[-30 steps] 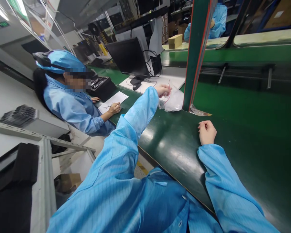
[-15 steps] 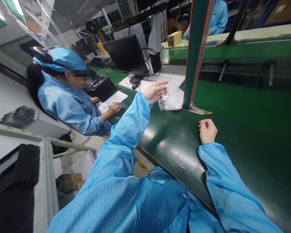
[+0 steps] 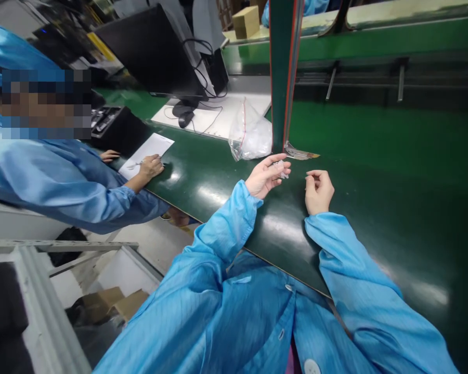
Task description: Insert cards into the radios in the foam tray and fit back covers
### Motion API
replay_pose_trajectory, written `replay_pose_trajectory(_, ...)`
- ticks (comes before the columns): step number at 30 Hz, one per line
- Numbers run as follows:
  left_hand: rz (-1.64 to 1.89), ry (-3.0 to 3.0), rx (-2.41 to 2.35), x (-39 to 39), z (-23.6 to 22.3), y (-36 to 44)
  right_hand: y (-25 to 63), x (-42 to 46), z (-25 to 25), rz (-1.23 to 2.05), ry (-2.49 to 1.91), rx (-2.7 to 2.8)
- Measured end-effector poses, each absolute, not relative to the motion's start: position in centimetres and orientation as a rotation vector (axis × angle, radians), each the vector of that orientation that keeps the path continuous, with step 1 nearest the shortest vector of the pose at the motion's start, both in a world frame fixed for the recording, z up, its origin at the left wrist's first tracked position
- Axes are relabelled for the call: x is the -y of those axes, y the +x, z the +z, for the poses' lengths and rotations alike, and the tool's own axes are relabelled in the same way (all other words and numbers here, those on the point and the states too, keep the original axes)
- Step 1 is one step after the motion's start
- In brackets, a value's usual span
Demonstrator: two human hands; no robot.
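In the head view, my left hand (image 3: 265, 176) is closed around small whitish translucent pieces (image 3: 282, 169), which poke out between thumb and fingers. Their exact kind is too small to make out. To its right, my right hand (image 3: 319, 191) rests low over the green tabletop, fingers curled in and thumb against the index finger. Whatever it may hold is hidden. Just beyond my left hand lies a clear zip bag (image 3: 253, 136) with a red seal line and whitish contents.
A green post (image 3: 283, 72) with red edges rises behind my hands, and a clear plastic scrap (image 3: 301, 152) lies at its foot. At left a co-worker's hand (image 3: 151, 166) holds a pen over a paper (image 3: 156, 147). A monitor (image 3: 152, 52) and a mouse (image 3: 186, 119) stand behind.
My left hand has drawn back from the zip bag toward my right hand, with the translucent pieces now showing in it. The camera view has shifted; my right hand keeps its curled pose.
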State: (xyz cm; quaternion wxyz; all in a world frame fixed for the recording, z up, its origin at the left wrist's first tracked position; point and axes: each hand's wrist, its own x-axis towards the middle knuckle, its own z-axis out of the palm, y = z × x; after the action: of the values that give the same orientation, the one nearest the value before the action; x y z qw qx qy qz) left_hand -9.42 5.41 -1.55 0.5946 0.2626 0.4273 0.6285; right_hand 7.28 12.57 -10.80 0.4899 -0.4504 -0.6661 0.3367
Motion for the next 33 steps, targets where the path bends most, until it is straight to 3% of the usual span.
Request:
replay_pose_trajectory(11, 1.396, 0.587, -0.916, -8.0, -7.5, -4.3, 9.7, -9.8, -9.3, 0.654, -1.028, 1.725)
replay_pose_trajectory(20, 1.352, 0.583, -0.849, -7.4, -7.4, -4.7, 9.3, -9.8, -9.2, 0.5, -1.016, 1.841)
replay_pose_trajectory(33, 1.394, 0.671, -0.962, -7.3, -7.8, -4.4, 9.5, -9.9, -9.0, 0.597, -1.003, 1.694)
